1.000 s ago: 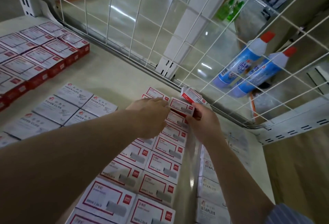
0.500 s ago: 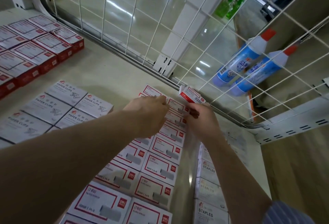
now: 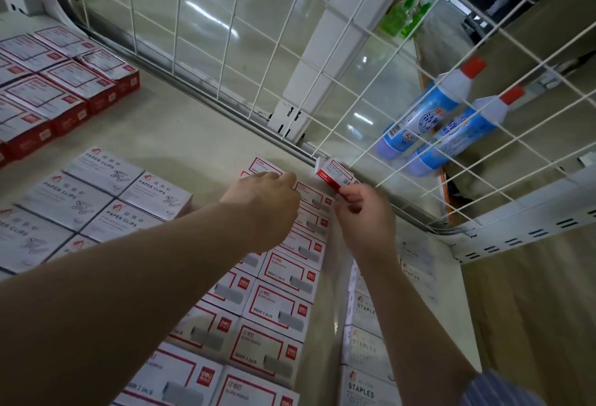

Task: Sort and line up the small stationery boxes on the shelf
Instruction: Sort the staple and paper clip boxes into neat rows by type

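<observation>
The right hand (image 3: 366, 215) pinches the near end of a small red-and-white box (image 3: 333, 173), which lies tilted at the far end of the shelf (image 3: 200, 121), just beside the wire mesh fence (image 3: 322, 60). The left hand (image 3: 267, 202) rests on the far boxes of the double row of staple boxes (image 3: 277, 305); whether its grip is spread or curled I cannot tell. Paper clip boxes (image 3: 96, 199) lie to the left, red boxes (image 3: 58, 89) farther left

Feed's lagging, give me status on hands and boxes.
Right hand pinching a tilted box at the wire fence. Left hand resting on box rows. Nothing blocking.
</observation>
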Demonstrator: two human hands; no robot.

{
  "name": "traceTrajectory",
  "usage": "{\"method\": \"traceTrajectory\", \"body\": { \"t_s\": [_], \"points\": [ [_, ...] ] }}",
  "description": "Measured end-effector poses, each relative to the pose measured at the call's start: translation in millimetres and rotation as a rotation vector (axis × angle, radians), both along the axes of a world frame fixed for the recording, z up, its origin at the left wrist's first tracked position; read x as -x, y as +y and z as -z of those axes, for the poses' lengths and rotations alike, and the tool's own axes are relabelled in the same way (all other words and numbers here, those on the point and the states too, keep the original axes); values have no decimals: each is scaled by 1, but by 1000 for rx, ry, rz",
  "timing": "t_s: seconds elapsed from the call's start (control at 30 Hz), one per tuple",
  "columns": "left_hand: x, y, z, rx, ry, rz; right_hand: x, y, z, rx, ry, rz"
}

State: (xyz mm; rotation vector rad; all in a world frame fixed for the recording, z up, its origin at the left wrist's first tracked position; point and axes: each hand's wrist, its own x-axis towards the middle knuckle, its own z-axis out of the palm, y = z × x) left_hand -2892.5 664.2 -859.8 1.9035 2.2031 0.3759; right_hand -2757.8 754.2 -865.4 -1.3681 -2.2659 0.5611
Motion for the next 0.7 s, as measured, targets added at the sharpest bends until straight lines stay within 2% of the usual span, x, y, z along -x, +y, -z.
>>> {"method": "traceTrajectory", "body": {
  "t_s": [0.1, 0.17, 0.43, 0.7],
  "points": [
    [-1, -2, 2, -6, -2, -10, -2, 10, 2, -45, 21, 92],
    [-2, -4, 2, -1, -38, -24, -2, 19, 3, -3, -14, 128],
    [3, -19, -2, -8, -152, -43, -1, 33, 2, 90, -116, 123],
    [8, -33, -10, -37, -218, -121, -4, 23, -9, 132, -44, 127]
  ]
}}
